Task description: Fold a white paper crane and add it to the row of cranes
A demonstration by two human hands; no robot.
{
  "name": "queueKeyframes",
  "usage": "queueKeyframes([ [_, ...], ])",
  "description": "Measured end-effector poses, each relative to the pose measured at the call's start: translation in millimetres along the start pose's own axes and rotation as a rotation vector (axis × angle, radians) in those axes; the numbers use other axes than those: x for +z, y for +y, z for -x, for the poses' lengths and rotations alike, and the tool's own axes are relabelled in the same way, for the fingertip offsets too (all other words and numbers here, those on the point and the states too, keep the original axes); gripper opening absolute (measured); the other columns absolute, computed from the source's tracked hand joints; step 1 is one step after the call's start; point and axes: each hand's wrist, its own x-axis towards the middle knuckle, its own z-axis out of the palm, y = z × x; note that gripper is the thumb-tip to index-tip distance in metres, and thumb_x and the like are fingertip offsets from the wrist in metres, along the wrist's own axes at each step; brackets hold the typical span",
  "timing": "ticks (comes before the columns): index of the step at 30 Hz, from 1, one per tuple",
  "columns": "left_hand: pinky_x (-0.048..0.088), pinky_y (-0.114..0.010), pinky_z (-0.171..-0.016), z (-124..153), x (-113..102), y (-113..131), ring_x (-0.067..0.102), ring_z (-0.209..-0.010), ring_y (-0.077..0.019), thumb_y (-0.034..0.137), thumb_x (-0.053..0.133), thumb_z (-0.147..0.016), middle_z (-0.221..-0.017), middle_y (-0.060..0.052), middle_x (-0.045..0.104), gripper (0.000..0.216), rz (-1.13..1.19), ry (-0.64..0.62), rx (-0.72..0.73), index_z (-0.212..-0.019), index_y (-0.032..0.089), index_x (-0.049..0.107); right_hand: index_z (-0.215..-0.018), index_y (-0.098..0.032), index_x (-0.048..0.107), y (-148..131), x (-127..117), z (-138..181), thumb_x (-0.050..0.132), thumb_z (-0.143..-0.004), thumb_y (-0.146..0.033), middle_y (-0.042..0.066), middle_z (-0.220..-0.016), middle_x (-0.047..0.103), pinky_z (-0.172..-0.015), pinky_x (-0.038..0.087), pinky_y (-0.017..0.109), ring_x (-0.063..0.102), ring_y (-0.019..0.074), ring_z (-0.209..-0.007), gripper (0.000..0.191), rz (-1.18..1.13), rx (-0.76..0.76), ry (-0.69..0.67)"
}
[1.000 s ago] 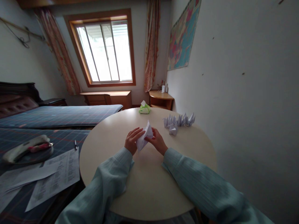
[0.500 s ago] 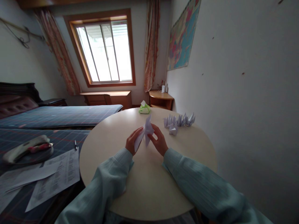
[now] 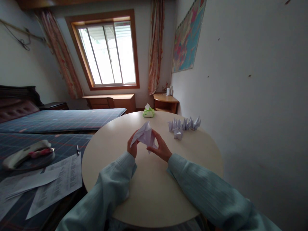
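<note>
Both hands hold a partly folded piece of white paper (image 3: pixel 145 135) above the middle of a round beige table (image 3: pixel 154 192). My left hand (image 3: pixel 132 147) pinches its left edge from below. My right hand (image 3: pixel 161 147) grips its right side, thumb in front and fingers behind. The paper is spread wide and tilted, lifted off the tabletop. Pale green sleeves cover both forearms.
A cluster of several small folded white paper pieces (image 3: pixel 184 125) lies at the table's far right. A green tissue pack (image 3: pixel 149 111) sits at the far edge. Left of the table is a bed with printed sheets (image 3: pixel 55 183), a pen (image 3: pixel 78 149) and a pouch (image 3: pixel 26 153). A wall stands close on the right.
The paper went from a narrow folded shape to spread open and raised higher. Both hands moved slightly up and apart with it.
</note>
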Motion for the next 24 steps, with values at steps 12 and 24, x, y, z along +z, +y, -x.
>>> queueKeyframes([
  [12,0.044,-0.035,-0.079,-8,0,-10,0.058,-0.086,-0.0194,0.039,0.053,-0.064,-0.089,-0.007,0.064,0.036,0.267,0.063,-0.272,-0.088,0.013,0.057,-0.113,-0.021,0.044,14,3,-1,0.032,-0.081,-0.042,0.008,-0.122,0.041,-0.098,0.024,0.039,0.033,0.0186,-0.115,0.040,0.103,0.085,0.138],
  [24,0.045,-0.034,-0.076,-16,-10,-21,0.057,-0.086,-0.0191,0.040,0.047,-0.069,-0.092,-0.007,0.062,0.036,0.202,0.061,-0.236,-0.095,0.016,0.055,-0.114,-0.021,0.040,16,4,0,0.045,-0.076,-0.037,0.009,-0.117,0.044,-0.092,0.032,0.040,0.041,0.0200,-0.107,0.042,0.038,0.172,0.266],
])
